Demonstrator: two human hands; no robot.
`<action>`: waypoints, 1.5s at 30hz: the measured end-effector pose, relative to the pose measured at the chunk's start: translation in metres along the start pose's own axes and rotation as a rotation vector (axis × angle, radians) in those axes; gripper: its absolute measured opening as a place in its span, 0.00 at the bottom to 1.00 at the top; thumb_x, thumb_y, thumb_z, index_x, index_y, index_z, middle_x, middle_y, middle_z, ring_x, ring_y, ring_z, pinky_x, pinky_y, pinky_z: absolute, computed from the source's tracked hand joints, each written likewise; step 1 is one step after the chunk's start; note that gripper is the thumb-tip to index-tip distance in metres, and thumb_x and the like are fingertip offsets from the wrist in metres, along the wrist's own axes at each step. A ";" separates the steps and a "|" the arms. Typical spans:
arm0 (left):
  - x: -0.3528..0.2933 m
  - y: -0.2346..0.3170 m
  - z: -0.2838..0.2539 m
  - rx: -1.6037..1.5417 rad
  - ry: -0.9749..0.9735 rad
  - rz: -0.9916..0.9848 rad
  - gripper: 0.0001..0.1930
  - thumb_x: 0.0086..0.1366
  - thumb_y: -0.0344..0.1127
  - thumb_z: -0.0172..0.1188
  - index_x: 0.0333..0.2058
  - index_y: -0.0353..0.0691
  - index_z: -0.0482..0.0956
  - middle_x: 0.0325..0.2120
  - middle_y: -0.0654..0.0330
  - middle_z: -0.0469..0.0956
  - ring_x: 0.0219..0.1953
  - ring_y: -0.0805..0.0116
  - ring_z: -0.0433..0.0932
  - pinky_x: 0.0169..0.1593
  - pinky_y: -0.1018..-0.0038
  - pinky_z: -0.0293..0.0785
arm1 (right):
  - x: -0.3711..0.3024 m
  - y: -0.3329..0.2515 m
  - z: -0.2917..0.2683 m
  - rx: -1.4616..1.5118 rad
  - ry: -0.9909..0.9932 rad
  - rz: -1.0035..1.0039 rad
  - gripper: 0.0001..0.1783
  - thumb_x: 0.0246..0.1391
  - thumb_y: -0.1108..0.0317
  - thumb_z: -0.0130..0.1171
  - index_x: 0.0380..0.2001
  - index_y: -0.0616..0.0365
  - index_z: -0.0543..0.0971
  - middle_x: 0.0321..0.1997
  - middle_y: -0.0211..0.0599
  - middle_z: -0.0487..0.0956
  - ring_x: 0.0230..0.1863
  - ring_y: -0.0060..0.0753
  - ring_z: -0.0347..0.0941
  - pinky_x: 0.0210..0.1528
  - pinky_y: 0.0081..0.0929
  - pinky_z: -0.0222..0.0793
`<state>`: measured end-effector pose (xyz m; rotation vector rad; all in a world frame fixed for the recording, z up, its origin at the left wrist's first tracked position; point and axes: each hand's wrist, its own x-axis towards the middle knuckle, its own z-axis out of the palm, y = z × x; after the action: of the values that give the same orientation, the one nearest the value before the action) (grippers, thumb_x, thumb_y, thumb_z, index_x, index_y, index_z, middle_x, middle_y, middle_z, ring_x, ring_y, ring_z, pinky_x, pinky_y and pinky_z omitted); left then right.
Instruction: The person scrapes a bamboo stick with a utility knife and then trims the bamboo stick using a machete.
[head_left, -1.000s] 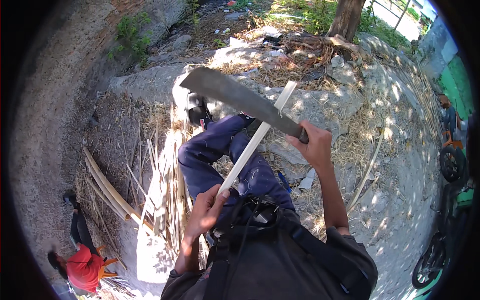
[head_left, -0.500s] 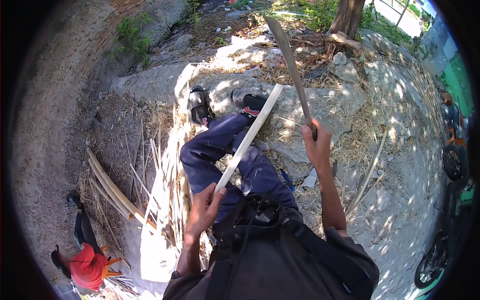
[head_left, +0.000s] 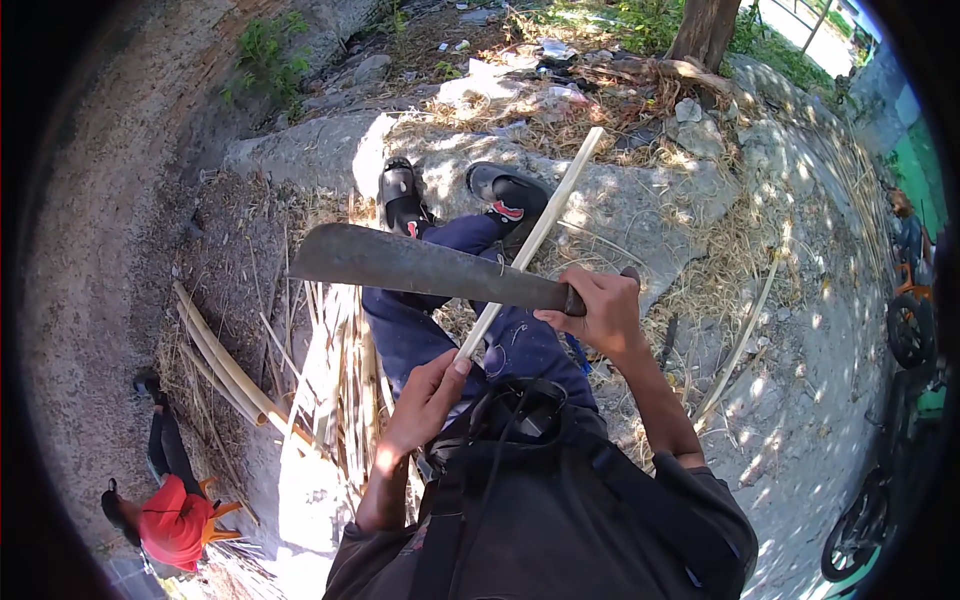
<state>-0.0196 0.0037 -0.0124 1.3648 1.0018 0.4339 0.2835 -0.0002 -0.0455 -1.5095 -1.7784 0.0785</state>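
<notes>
My left hand (head_left: 425, 405) is closed round the lower end of a pale split bamboo strip (head_left: 562, 192), which slants up and to the right above my legs. My right hand (head_left: 603, 312) grips the short handle of a machete (head_left: 420, 268). The broad dark blade points left and lies across the strip, hiding part of it. Whether the edge touches the strip I cannot tell. Below the blade, the strip shows again down to my left thumb.
Split bamboo strips (head_left: 345, 400) lie in a pile left of my legs, with thicker bamboo poles (head_left: 222, 365) farther left. A person in a red top (head_left: 175, 525) sits at lower left. A tree trunk (head_left: 703, 35) stands at the far right, and motorcycles (head_left: 860, 520) line the right edge.
The machete has swung from upright at the right down to the left, across the strip. My right hand has turned and moved slightly left; the strip has shifted a little right.
</notes>
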 end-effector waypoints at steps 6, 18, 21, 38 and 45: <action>-0.004 0.019 0.000 0.045 0.044 0.023 0.18 0.84 0.44 0.50 0.39 0.34 0.76 0.21 0.74 0.60 0.26 0.84 0.57 0.28 0.76 0.53 | 0.008 -0.005 -0.004 -0.058 0.012 -0.039 0.33 0.50 0.30 0.72 0.34 0.50 0.81 0.22 0.32 0.81 0.22 0.42 0.81 0.26 0.38 0.74; -0.003 0.014 0.003 0.177 0.178 0.079 0.16 0.83 0.40 0.53 0.50 0.31 0.80 0.20 0.65 0.62 0.27 0.80 0.59 0.29 0.72 0.57 | 0.006 -0.012 0.007 -0.051 -0.020 -0.104 0.35 0.52 0.27 0.69 0.32 0.51 0.80 0.19 0.30 0.76 0.20 0.39 0.78 0.25 0.38 0.70; -0.009 0.011 0.002 0.200 0.149 0.068 0.16 0.83 0.40 0.53 0.51 0.31 0.80 0.19 0.66 0.61 0.26 0.80 0.58 0.28 0.72 0.56 | 0.016 -0.002 -0.005 -0.078 0.040 0.016 0.36 0.53 0.26 0.68 0.32 0.52 0.80 0.18 0.32 0.75 0.20 0.41 0.77 0.25 0.38 0.69; -0.008 0.018 0.008 0.246 0.207 0.182 0.17 0.81 0.41 0.55 0.37 0.31 0.76 0.15 0.61 0.60 0.22 0.78 0.56 0.25 0.68 0.53 | 0.007 -0.003 0.002 0.058 0.055 -0.051 0.37 0.54 0.27 0.68 0.31 0.55 0.79 0.18 0.37 0.73 0.20 0.45 0.75 0.25 0.39 0.66; -0.046 0.000 -0.001 0.360 0.254 0.070 0.16 0.80 0.40 0.58 0.35 0.33 0.76 0.15 0.57 0.60 0.20 0.75 0.57 0.25 0.66 0.54 | 0.059 0.099 -0.053 -0.067 0.334 0.494 0.26 0.66 0.45 0.67 0.33 0.61 0.81 0.15 0.29 0.66 0.17 0.26 0.61 0.23 0.33 0.55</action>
<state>-0.0454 -0.0310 0.0034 1.6996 1.2884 0.5052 0.3956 0.0569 -0.0292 -1.8599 -1.1327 0.0099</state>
